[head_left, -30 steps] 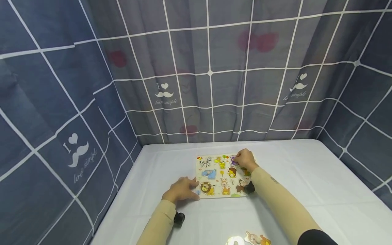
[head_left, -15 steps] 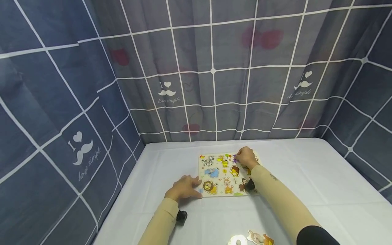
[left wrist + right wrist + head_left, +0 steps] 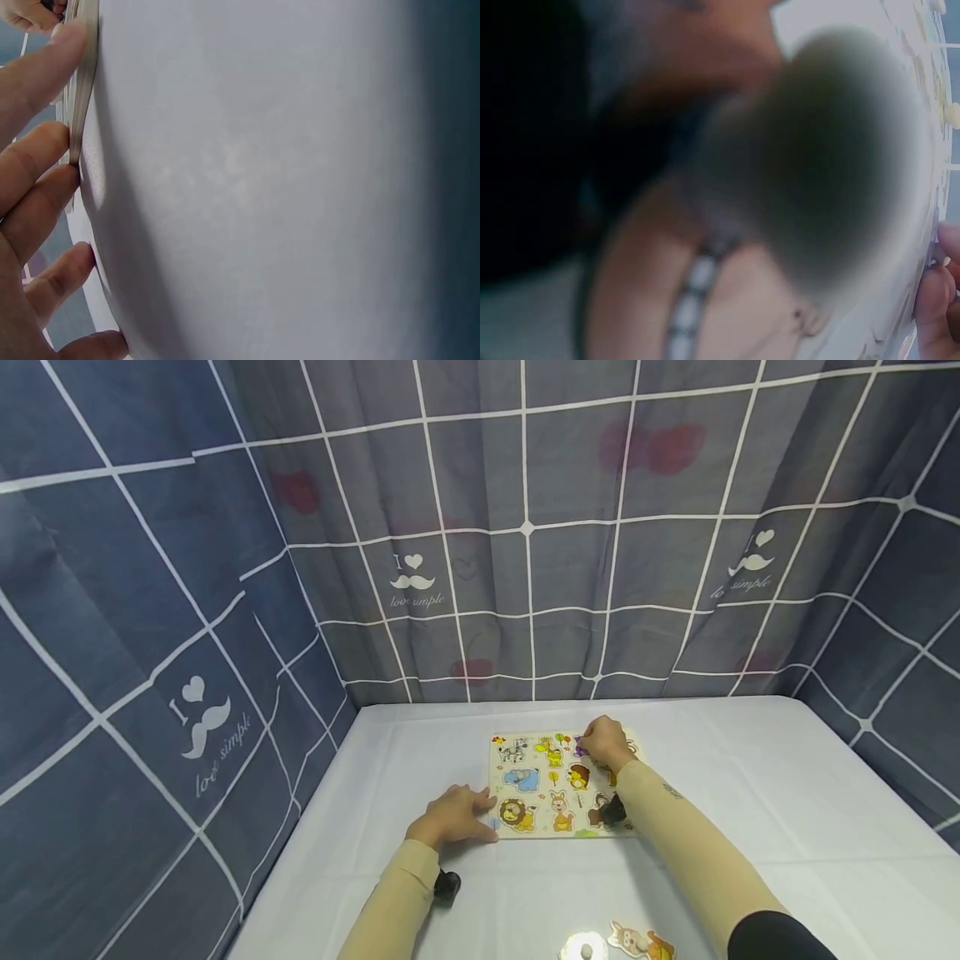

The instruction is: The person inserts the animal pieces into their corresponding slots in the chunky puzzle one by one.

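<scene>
A pale wooden puzzle board (image 3: pixel 542 802) with colourful animal pieces lies flat near the back of the table. At its upper right my right hand (image 3: pixel 609 743) pinches a small purple puzzle piece (image 3: pixel 580 747) between thumb and finger; the fingers hide most of it. In the right wrist view those fingertips (image 3: pixel 932 296) meet at a purple bit beside the board. My left hand (image 3: pixel 453 817) rests at the board's lower left, fingers spread and touching its edge. The left wrist view shows its fingers (image 3: pixel 41 199) against the board's side (image 3: pixel 88 67).
Loose animal pieces, including a tan long-eared one (image 3: pixel 630 939) and a shiny white one (image 3: pixel 583 947), lie at the table's front edge. A white cloth covers the table (image 3: pixel 735 793). Grey checked curtains (image 3: pixel 480 568) close in the back and sides.
The head view has shifted slightly, so everything sits a little further right and higher. Both hands stay at the same places on the board; the right hand keeps hold of the purple piece.
</scene>
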`<state>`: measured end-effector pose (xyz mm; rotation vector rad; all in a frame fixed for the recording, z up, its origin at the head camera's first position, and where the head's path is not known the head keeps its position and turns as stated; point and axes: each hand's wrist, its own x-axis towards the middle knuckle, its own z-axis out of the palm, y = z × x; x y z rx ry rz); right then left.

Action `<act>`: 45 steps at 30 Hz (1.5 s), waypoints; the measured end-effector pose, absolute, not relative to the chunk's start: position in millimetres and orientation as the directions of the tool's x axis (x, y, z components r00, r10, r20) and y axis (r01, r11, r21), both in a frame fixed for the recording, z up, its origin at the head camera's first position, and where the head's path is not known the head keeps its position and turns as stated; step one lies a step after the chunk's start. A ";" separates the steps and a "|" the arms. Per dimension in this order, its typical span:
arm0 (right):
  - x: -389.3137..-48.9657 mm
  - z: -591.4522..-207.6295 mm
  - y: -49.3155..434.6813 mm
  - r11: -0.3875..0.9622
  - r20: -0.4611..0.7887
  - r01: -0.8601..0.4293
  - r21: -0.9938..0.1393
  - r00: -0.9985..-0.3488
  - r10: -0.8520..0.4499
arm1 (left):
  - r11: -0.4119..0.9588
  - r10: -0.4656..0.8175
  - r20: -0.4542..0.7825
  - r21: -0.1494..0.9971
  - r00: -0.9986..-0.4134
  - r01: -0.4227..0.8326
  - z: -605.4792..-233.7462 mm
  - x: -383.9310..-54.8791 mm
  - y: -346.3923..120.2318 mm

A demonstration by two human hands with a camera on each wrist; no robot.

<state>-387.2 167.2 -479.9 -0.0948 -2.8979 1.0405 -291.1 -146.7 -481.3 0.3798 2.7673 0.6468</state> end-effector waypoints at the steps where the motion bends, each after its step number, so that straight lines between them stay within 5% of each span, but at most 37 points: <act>1: -386.8 -480.0 167.6 0.770 0.038 0.038 -0.637 -0.996 0.080 | 0.865 0.312 -0.204 0.465 -0.928 0.188 -480.8 -290.9 -146.1; 16: -370.5 -475.8 179.5 0.736 0.003 0.062 -0.675 -0.996 0.087 | 0.853 0.332 -0.214 0.484 -0.918 0.196 -478.0 -284.8 -148.6; 45: -330.6 -456.4 173.4 0.739 0.112 -0.137 -0.660 -0.990 -0.084 | 0.855 0.338 -0.204 0.474 -0.919 0.210 -474.6 -291.9 -148.4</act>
